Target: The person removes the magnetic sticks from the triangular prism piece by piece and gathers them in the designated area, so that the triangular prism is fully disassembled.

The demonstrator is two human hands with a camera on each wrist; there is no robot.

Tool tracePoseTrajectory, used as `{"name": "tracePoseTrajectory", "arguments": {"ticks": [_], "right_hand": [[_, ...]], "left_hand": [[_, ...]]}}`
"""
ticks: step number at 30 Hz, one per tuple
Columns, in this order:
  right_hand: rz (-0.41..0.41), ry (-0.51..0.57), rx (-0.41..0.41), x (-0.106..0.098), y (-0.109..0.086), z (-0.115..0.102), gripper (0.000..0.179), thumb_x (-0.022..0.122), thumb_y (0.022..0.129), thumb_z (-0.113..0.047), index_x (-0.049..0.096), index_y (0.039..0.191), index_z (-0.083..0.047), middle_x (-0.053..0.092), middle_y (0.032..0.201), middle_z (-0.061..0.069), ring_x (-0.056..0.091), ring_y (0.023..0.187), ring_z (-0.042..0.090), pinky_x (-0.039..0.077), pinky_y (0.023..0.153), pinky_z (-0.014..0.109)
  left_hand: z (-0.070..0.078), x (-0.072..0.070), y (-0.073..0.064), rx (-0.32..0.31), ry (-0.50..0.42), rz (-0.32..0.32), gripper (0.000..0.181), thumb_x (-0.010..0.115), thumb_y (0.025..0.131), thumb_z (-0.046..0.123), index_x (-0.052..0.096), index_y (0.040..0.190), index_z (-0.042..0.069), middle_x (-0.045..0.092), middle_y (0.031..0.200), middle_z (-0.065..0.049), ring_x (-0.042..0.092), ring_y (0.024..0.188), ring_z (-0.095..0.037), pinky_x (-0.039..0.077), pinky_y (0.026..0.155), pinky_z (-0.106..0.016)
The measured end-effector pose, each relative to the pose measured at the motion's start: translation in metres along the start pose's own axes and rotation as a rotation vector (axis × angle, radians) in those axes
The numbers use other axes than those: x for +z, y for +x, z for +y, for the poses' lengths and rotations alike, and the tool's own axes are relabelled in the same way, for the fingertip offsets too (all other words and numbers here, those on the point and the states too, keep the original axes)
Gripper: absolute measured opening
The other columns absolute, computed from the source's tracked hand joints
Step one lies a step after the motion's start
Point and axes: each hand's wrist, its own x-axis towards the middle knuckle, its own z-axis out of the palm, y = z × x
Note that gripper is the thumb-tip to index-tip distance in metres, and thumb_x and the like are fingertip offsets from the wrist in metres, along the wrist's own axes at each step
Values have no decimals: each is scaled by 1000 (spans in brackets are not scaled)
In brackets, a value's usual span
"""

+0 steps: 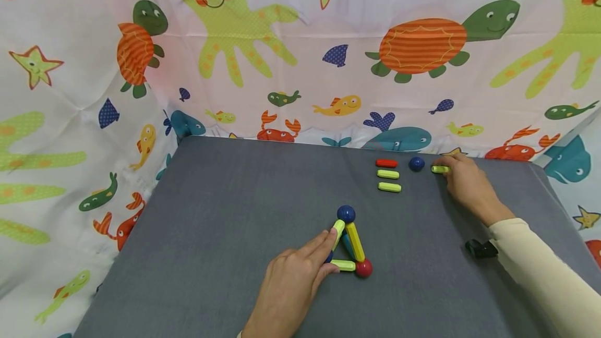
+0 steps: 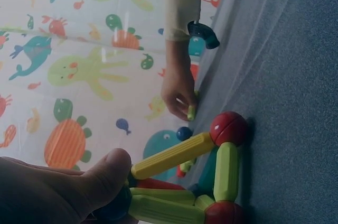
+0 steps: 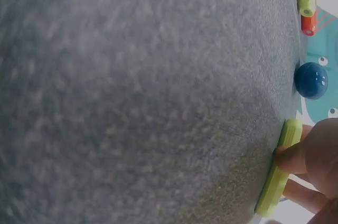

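Note:
My left hand holds a small frame of magnetic building sticks and balls standing on the grey table, its thumb and fingers at the near left corner. A blue ball tops this frame, and a yellow stick slopes from it to a red ball. Yellow-green, teal and red sticks show within it in the left wrist view; my fingers partly hide another blue ball. Far off at the back right, my right hand pinches a yellow-green stick low at the table surface.
Left of the right hand lies a loose blue ball. Beyond it are a red stick and two yellow-green sticks in a column. A sea-animal cloth hangs behind the grey table. A dark strap end juts from the right sleeve.

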Motion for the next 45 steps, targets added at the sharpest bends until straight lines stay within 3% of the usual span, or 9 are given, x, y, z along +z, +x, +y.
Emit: {"name": "tracePoseTrajectory", "arguments": {"ticks": [7,10,13,15,18,22,25,33,45], "right_hand": [[133,-10,2,-6,-2,-33,39,68,93,4,64,132,-1,52,135,29,39,130,56,18,102,79],[206,16,-101,-11,-6,-66,40,74,91,3,66,130,-2,52,138,25,38,134,51,19,103,76],[248,48,-291,-14,-14,-101,44,78,87,2,68,129,-4,57,136,20,47,130,44,29,102,70],[198,103,-400,-15,-22,-124,48,80,88,0,67,133,-8,60,138,14,52,129,37,36,104,64],[-13,289,-484,-14,-36,-155,58,78,94,-4,59,148,-16,57,151,4,54,136,24,47,111,48],[-294,584,-478,-7,-53,-184,67,70,102,-5,43,162,-21,45,164,-3,46,147,15,51,110,42],[-362,661,-481,0,-58,-194,65,67,104,-5,43,162,-21,44,165,-3,47,147,14,53,107,43],[-255,572,-431,-2,-69,-200,57,74,101,-10,55,150,-29,59,146,-9,61,125,9,59,97,36],[-209,455,-360,-14,-106,-202,51,81,97,-28,58,141,-41,58,132,-20,62,107,2,61,85,31]], "left_hand": [[-1,0,0,3,7,14,64,80,91,39,62,151,22,68,142,3,75,84,-17,61,76,-35],[-1,1,0,3,3,12,64,80,92,38,62,151,21,69,142,3,75,85,-17,61,76,-35],[0,1,0,0,-4,9,64,80,92,38,62,151,22,68,142,3,75,84,-17,61,75,-34],[0,1,0,-2,-6,8,64,80,92,38,62,151,22,68,142,3,75,84,-17,61,74,-34],[1,1,1,-1,-2,7,64,79,92,39,61,151,22,68,142,4,75,84,-17,62,74,-34],[2,0,2,3,6,0,64,79,92,39,61,152,22,68,142,3,76,86,-18,62,76,-35],[2,-1,2,0,10,-15,63,78,94,39,61,152,22,68,142,2,76,86,-18,62,75,-36],[4,-1,3,-5,26,-50,61,74,98,35,56,156,28,65,148,-2,76,87,-20,62,75,-39],[0,1,1,-31,53,41,53,76,98,28,64,149,23,60,153,1,76,88,-23,63,75,-41]]}}
